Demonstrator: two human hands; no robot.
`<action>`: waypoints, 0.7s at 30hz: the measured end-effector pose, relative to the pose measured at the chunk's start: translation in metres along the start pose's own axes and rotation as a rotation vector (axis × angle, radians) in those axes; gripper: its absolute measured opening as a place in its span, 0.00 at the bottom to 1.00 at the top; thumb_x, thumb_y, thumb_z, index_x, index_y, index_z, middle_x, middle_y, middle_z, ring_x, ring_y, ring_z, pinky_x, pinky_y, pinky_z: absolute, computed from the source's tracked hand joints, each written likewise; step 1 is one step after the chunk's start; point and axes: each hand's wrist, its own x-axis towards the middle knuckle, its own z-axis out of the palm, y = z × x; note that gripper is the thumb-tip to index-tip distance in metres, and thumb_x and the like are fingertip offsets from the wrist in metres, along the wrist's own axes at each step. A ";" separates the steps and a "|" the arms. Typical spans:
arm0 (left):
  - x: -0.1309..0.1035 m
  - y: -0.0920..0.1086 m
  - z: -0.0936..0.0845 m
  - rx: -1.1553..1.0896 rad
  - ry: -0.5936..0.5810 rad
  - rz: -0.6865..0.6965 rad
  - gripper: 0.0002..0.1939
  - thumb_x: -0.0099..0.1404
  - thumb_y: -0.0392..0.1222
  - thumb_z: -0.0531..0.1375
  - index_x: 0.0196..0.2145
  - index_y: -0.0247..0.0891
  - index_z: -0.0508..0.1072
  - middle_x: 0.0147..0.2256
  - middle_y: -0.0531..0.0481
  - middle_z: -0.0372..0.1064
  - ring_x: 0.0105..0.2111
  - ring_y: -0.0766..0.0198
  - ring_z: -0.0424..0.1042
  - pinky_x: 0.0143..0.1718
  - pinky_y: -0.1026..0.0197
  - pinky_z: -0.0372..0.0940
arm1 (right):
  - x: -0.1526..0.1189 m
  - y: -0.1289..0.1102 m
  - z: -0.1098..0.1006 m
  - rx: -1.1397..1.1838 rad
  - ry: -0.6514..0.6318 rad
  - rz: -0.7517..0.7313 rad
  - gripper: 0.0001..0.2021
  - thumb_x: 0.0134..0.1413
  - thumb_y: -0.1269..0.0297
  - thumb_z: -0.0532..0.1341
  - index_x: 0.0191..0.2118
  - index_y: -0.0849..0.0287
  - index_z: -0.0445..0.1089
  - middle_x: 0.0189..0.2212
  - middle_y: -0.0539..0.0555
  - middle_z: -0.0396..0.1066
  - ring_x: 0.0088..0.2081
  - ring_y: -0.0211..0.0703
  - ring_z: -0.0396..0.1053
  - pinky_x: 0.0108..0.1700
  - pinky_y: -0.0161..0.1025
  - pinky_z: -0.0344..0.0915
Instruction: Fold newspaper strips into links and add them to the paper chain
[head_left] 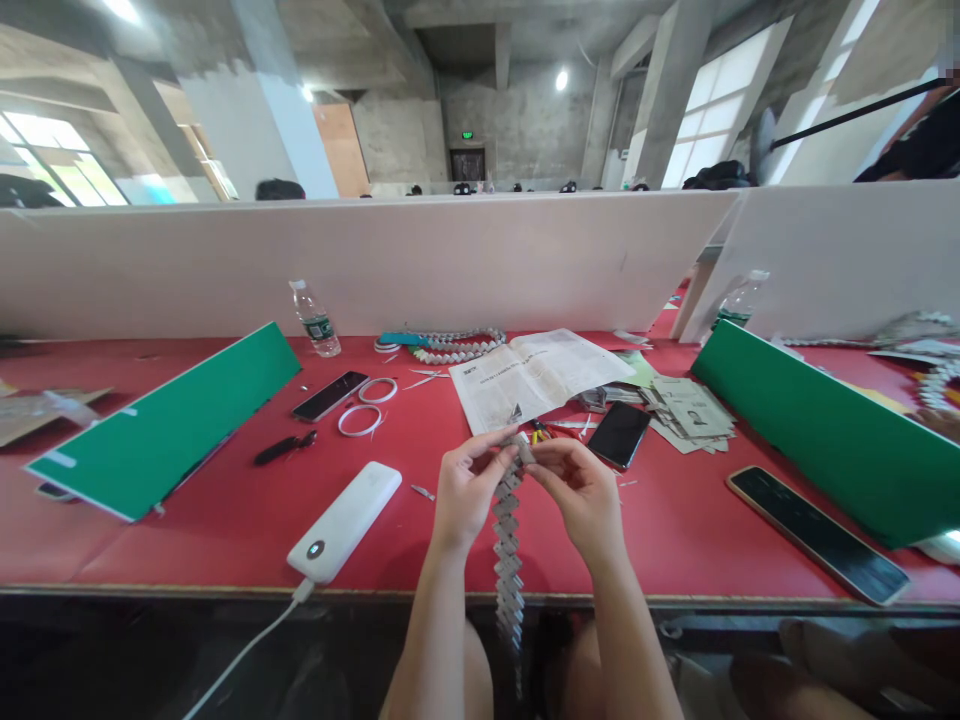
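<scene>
A zigzag chain of folded paper (pixel 508 545) hangs down between my forearms, past the table's front edge towards my lap. My left hand (pixel 474 485) pinches its top end between thumb and fingers. At the same end, my right hand (pixel 576 488) is closed with thumb and forefinger on a small folded paper piece (pixel 525 450) against the chain. Just beyond my fingers lies an unfolded newspaper sheet (pixel 517 375). Pliers with yellow handles (pixel 540 432) are partly hidden behind my right hand.
On the red table (pixel 420 540), a white power bank (pixel 345 520) with a cable, a phone (pixel 330 395) and tape rolls (pixel 360 420) lie left. Right are another phone (pixel 619 435), cut paper pieces (pixel 694 412) and a larger phone (pixel 817 535). Green boards (pixel 180 420) flank both sides; a bottle (pixel 316 320) stands behind.
</scene>
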 end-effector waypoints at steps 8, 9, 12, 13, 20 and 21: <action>0.001 0.004 -0.001 -0.118 -0.119 -0.057 0.27 0.54 0.42 0.64 0.52 0.38 0.67 0.34 0.48 0.75 0.32 0.63 0.73 0.33 0.63 0.70 | 0.003 0.008 -0.014 -0.244 -0.081 -0.154 0.16 0.53 0.68 0.61 0.49 0.48 0.70 0.46 0.53 0.69 0.47 0.45 0.68 0.47 0.40 0.67; 0.000 0.005 -0.001 -0.115 -0.137 -0.061 0.27 0.55 0.42 0.63 0.53 0.38 0.66 0.34 0.48 0.74 0.31 0.63 0.73 0.32 0.63 0.70 | 0.003 0.009 -0.016 -0.268 -0.088 -0.167 0.16 0.53 0.68 0.61 0.48 0.48 0.71 0.45 0.53 0.70 0.47 0.45 0.68 0.47 0.40 0.67; -0.001 0.006 -0.002 -0.114 -0.170 -0.069 0.29 0.56 0.42 0.63 0.55 0.38 0.62 0.33 0.48 0.74 0.28 0.63 0.73 0.29 0.62 0.70 | 0.002 0.009 -0.019 -0.340 -0.073 -0.219 0.14 0.53 0.68 0.62 0.45 0.48 0.72 0.43 0.52 0.72 0.47 0.45 0.68 0.49 0.41 0.65; -0.001 0.007 -0.002 -0.114 -0.173 -0.072 0.29 0.56 0.43 0.63 0.55 0.38 0.62 0.32 0.47 0.74 0.27 0.63 0.73 0.29 0.62 0.70 | 0.002 0.009 -0.019 -0.360 -0.068 -0.235 0.13 0.53 0.68 0.62 0.45 0.48 0.72 0.43 0.52 0.73 0.46 0.45 0.68 0.49 0.41 0.65; -0.001 0.005 -0.003 -0.083 -0.257 -0.159 0.24 0.56 0.43 0.62 0.50 0.38 0.66 0.31 0.49 0.72 0.27 0.63 0.72 0.29 0.61 0.69 | 0.001 0.008 -0.019 -0.444 -0.042 -0.281 0.10 0.51 0.68 0.63 0.40 0.52 0.73 0.38 0.53 0.72 0.43 0.44 0.69 0.45 0.41 0.66; 0.000 0.005 -0.003 -0.074 -0.264 -0.165 0.22 0.56 0.43 0.62 0.49 0.38 0.66 0.31 0.48 0.72 0.27 0.64 0.71 0.29 0.61 0.69 | 0.001 0.009 -0.019 -0.453 -0.035 -0.276 0.10 0.51 0.68 0.63 0.41 0.52 0.73 0.38 0.53 0.72 0.43 0.45 0.69 0.45 0.42 0.66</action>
